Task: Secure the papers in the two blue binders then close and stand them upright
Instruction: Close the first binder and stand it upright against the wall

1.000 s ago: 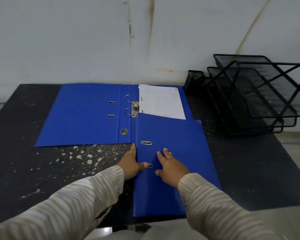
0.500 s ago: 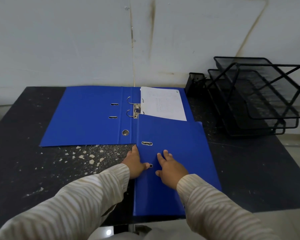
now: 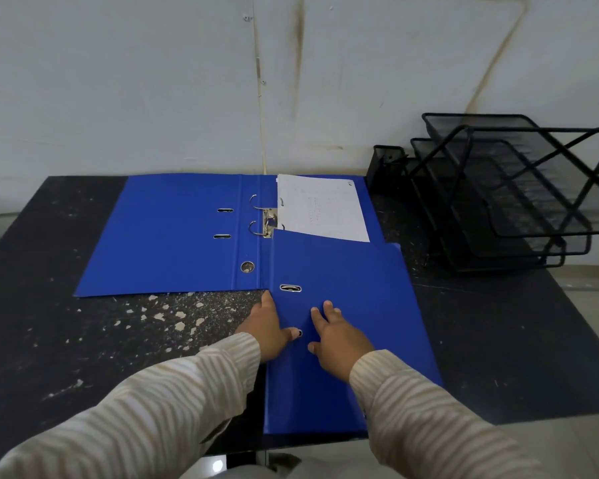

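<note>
**Q:** How many of each item are shown?

**A:** Two blue binders. The closed binder (image 3: 353, 323) lies flat at the near middle of the dark table (image 3: 49, 305). Its far corner overlaps the open binder (image 3: 173, 233), which is spread flat behind it by the wall. One stack of papers (image 3: 322, 209) lies on the open binder's right half, beside a ring mechanism (image 3: 265, 219) with two rings. There are two hands, both in striped sleeves. At far right stand one black mesh tray rack (image 3: 516, 202) and one small mesh holder (image 3: 388, 164).

**Q:** And the hands?

**A:** The left hand (image 3: 267, 326) lies along the closed binder's left edge, forefinger straight and thumb resting on the cover. The right hand (image 3: 339, 340) lies flat on the cover with its fingers extended and spread, gripping nothing.

**Q:** What is hidden or unclear?

**A:** The closed binder hides the near part of the papers and of the open binder's right half. The left thumb partly covers the nearer of the closed cover's two slots. The left hand's other fingers are out of sight. The print on the papers is too faint to read, and the rack's tiers are hard to count.
</note>
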Action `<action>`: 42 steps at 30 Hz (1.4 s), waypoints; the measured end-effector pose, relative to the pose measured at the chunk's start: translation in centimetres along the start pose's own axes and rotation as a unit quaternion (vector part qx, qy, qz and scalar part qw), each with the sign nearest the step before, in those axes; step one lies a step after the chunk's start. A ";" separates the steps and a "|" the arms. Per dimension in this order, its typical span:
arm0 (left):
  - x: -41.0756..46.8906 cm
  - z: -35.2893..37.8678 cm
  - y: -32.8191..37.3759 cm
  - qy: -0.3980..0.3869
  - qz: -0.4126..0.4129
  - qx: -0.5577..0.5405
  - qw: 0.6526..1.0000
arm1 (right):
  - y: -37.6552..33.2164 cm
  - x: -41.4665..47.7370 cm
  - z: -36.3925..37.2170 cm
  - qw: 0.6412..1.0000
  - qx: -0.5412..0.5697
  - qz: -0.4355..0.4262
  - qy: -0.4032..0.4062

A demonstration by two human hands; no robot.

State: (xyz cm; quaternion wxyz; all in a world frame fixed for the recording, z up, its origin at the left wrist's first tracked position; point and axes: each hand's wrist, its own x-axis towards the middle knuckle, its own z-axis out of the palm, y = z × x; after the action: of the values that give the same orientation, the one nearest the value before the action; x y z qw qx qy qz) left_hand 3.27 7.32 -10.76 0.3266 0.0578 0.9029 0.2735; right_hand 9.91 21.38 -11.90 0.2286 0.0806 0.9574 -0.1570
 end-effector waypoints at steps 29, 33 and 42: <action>1.2 -1.9 2.9 0.008 0.108 0.410 0.906 | -0.7 2.1 -3.0 1.000 -0.003 0.003 -0.018; 1.5 -2.0 3.7 0.010 0.115 0.429 0.896 | -0.7 2.3 -2.9 1.000 -0.007 0.006 -0.027; 1.3 -3.5 2.7 -0.030 0.108 0.438 0.892 | -0.5 2.2 -2.8 0.999 -0.007 0.006 -0.036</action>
State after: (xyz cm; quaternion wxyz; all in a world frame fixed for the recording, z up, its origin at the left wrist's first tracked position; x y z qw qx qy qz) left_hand -0.13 8.40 -7.80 0.2635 0.3005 0.9090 -0.1181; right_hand 6.73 22.04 -10.40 0.2645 0.0793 0.9490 -0.1520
